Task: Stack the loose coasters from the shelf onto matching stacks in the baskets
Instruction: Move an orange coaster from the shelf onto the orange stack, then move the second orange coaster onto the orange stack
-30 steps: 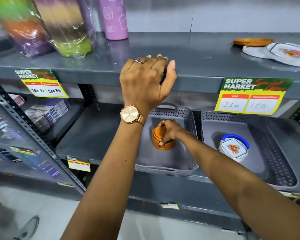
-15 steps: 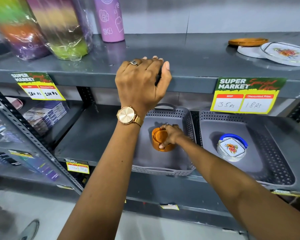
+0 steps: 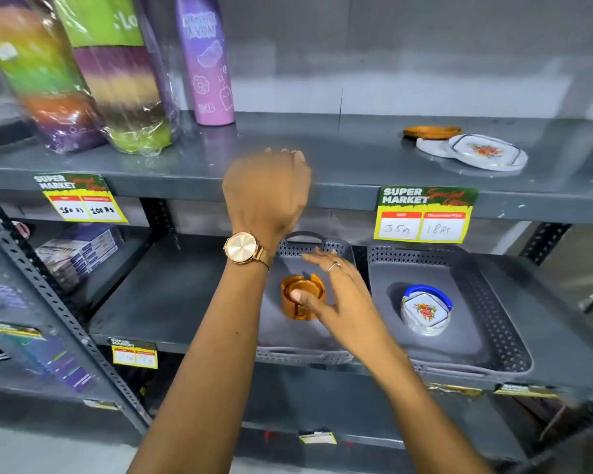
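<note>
An orange-brown coaster stack stands in its holder inside the left grey basket. My right hand hovers just over it, fingers spread, thumb tip at the stack's top, holding nothing. My left hand rests on the front edge of the upper shelf, fingers curled over it. A white floral coaster stack in a blue holder sits in the right basket. Loose on the upper shelf at the right lie an orange coaster and white floral coasters.
Wrapped colourful bundles and a purple bottle stand at the upper shelf's left. Price tags hang from the shelf edge. Boxed goods fill the lower left shelf. A slotted metal upright runs diagonally at left.
My right hand has let go of the orange stack and lifted off it, fingers now spread. The view has tilted up a little. My left hand stays on the shelf edge.
</note>
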{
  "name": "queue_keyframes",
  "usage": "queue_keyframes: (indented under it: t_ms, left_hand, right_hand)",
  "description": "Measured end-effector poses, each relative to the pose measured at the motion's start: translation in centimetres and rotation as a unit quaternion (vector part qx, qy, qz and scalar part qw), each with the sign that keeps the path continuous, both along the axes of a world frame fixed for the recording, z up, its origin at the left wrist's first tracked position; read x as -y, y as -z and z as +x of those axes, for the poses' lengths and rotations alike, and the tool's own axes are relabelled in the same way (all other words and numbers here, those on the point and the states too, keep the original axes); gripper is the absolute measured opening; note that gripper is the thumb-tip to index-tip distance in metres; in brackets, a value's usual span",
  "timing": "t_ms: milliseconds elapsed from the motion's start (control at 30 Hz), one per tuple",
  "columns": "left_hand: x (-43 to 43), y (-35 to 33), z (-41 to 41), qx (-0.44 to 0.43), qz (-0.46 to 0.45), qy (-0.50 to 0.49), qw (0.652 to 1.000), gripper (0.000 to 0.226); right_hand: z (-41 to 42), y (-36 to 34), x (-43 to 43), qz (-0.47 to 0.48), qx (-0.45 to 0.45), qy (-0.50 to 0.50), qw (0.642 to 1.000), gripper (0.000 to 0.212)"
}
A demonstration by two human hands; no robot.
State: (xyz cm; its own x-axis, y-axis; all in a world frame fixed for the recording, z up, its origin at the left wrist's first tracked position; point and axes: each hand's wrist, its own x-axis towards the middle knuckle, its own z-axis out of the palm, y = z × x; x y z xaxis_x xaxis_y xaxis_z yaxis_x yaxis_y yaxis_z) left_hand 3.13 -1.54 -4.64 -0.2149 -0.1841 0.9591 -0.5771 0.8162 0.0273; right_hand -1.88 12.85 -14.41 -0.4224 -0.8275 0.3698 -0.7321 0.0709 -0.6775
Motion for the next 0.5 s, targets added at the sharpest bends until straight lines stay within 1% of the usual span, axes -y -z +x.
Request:
queue_keyframes:
  t_ms: [67,133,200,267,367,433,500]
  left_hand:
    - [-1.0,-0.5,-0.6,0.025,0.006,-0.008,1.000,0.040]
    - [-1.9,-1.0,-1.5,0.044,0.017,-0.017,0.999,0.041]
    - [-2.3,-1.3,-2.0,0.053,0.036,-0.024,0.998,0.042]
    - [-2.4,-1.4,-2.0,0.049,0.032,-0.022,0.998,0.042]
    - [-2.4,-1.2,-1.8,0.039,0.046,-0.015,0.998,0.043]
    - [-2.5,-1.2,-1.9,0.038,0.054,-0.015,0.998,0.043]
    - [-2.6,-1.3,-2.0,0.036,0.059,-0.010,0.998,0.043]
  right_hand:
    - [0.9,-3.2,-2.3,-0.036,-0.025,-0.023,0.999,0.048]
    - [1.1,-6.7,-4.4,-0.071,-0.042,-0.057,0.995,0.040]
    - [0.5,-9.8,-6.0,-0.115,-0.086,-0.074,0.987,0.034]
    - [-1.0,-12.6,-7.0,-0.165,-0.096,-0.066,0.979,0.028]
    - [-4.3,-16.3,-7.0,-0.218,-0.107,-0.012,0.970,0.022]
    - [-7.6,-18.5,-5.8,-0.189,-0.098,0.031,0.977,0.023]
    - [-11.8,-20.3,-3.8,-0.099,-0.117,0.096,0.984,0.036]
